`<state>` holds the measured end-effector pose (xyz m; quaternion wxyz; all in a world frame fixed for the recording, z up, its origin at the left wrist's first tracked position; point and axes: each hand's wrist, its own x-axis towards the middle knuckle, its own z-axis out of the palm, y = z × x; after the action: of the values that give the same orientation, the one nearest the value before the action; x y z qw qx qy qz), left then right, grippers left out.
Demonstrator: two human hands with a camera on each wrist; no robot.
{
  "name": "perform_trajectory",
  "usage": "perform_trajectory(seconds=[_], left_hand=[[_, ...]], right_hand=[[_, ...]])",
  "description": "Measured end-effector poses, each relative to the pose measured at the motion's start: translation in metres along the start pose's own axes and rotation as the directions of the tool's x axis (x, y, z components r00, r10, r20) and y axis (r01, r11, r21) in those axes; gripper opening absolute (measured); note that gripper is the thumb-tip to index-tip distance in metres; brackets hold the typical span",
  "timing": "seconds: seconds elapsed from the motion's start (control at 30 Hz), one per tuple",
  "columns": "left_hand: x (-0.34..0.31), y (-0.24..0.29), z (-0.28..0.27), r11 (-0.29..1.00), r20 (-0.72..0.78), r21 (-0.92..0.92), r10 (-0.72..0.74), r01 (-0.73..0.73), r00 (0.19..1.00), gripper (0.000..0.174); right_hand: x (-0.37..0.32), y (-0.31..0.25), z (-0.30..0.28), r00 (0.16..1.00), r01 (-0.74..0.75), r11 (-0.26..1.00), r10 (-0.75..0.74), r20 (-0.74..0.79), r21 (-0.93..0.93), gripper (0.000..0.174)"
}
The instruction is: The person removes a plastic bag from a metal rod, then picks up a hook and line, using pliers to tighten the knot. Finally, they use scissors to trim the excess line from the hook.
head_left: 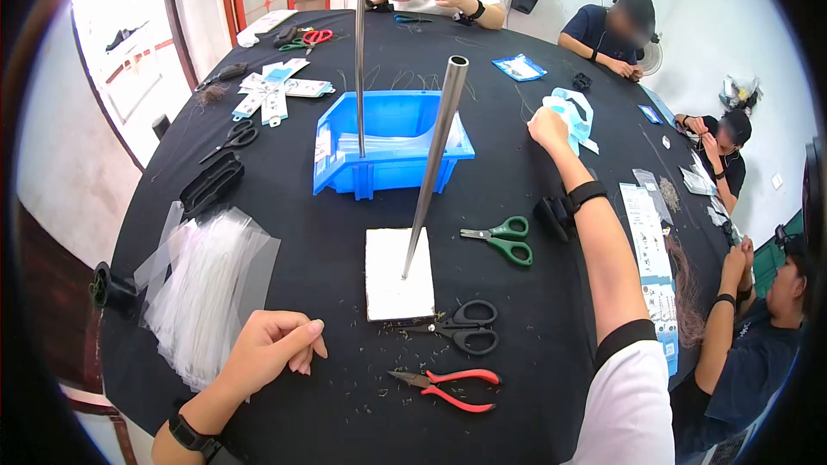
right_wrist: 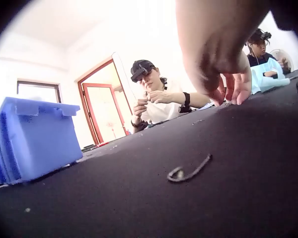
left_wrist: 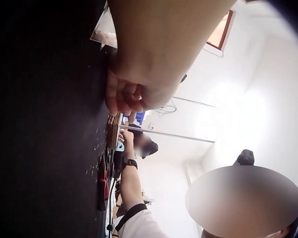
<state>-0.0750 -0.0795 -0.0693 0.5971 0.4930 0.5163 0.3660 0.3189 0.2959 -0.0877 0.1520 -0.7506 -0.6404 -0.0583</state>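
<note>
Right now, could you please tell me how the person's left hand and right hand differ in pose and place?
The left hand lies close to the body; the right hand is stretched far across the table. The left hand's fingers are loosely curled; the right hand's fingers point down onto the table. The left hand sits beside clear bags, the right hand beside a light-blue packet. Both touch the table.

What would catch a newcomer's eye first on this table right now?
The slanted steel rod rising from the white block at centre, with the blue bin behind it. Then the right hand stretched to a pale blue packet at far right, and the left hand resting beside the stack of clear bags.
</note>
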Motion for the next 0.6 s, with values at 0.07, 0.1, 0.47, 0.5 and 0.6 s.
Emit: perform_trajectory(seconds=[0.07,0.1,0.47,0.5,0.6], left_hand=[[0.0,-0.002,0.0,1.0,0.003,0.002,0.012,-0.012,1.0,0.033],[0.0,-0.002,0.0,1.0,0.005,0.001,0.018,-0.018,1.0,0.033],[-0.024,0.014,0.035,0.951,0.054,0.141,0.271,-0.276,0.961,0.014],[-0.025,0.013,0.04,0.929,0.055,0.165,0.326,-0.33,0.944,0.016],[-0.029,0.016,0.056,0.803,0.076,0.288,0.524,-0.521,0.849,0.036]], right_hand=[[-0.003,-0.004,-0.006,1.0,0.019,0.997,-0.02,0.015,0.071,0.02],[-0.006,-0.006,-0.01,0.999,0.025,0.994,-0.028,0.022,0.108,0.019],[-0.216,-0.049,-0.185,0.719,0.064,0.438,-0.643,0.263,0.897,0.01],[-0.233,-0.049,-0.187,0.661,0.018,0.386,-0.696,0.279,0.922,0.01],[-0.28,-0.057,-0.193,0.538,-0.127,0.336,-0.767,0.349,0.933,0.008]])
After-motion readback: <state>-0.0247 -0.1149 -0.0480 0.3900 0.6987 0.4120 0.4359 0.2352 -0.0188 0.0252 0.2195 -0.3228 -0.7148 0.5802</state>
